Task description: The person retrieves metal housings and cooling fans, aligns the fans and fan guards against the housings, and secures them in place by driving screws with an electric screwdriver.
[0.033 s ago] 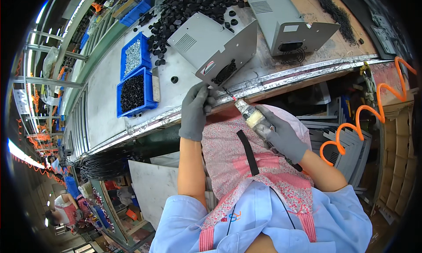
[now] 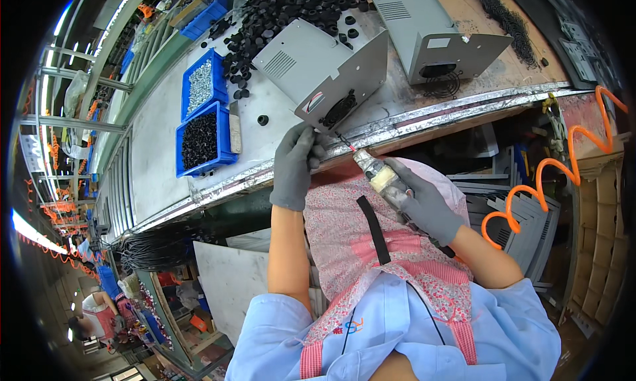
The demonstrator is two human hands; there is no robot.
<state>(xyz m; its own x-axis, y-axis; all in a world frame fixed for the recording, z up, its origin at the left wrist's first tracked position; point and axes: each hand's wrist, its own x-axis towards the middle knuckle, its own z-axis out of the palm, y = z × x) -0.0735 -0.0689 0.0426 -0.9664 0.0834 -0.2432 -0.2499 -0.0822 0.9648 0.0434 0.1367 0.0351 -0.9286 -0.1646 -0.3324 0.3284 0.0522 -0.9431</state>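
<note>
A bent grey sheet-metal panel [image 2: 354,83] stands at the bench's front edge, a black round grille [image 2: 339,109] low on its near face. My left hand [image 2: 296,165], in a grey glove, is at the panel's lower left corner. Its fingers are curled together, and what they hold, if anything, is hidden. In my right hand [image 2: 427,205], also gloved, is a worn power screwdriver [image 2: 384,180] with tape around its body. Its thin bit slants up and left toward the grille's lower edge; whether it touches anything I cannot tell.
A second grey panel [image 2: 457,53] stands to the right. Left are blue bins of black screws [image 2: 200,139] and silver hardware [image 2: 200,86]. Black rubber caps [image 2: 271,13] are heaped behind. An orange coiled hose [image 2: 540,189] hangs at right. A co-worker [image 2: 99,315] is far left.
</note>
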